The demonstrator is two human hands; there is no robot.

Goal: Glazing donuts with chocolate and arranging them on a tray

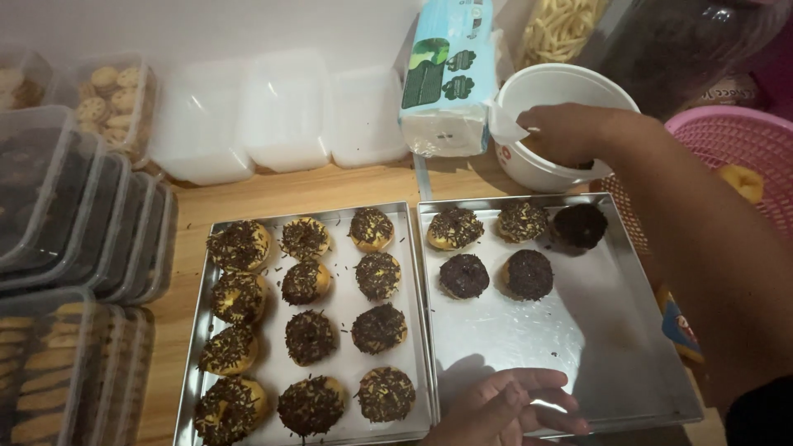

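Two metal trays lie side by side on a wooden table. The left tray (pixel 413 248) holds several chocolate-sprinkled donuts (pixel 311 336). The right tray (pixel 611 363) has several donuts (pixel 464 275) along its far edge, some plain chocolate-coated. My left hand (pixel 512 406) rests with fingers spread on the right tray's near edge, holding nothing. My right hand (pixel 570 132) reaches into a white bowl (pixel 529 87) behind the trays; its fingertips are hidden inside, so I cannot tell what they grip.
Stacked clear plastic containers (pixel 74 215) with cookies line the left side. Empty white containers (pixel 281 116) stand at the back. A light blue packet (pixel 450 74) leans beside the bowl. A pink basket (pixel 735 140) sits at the right.
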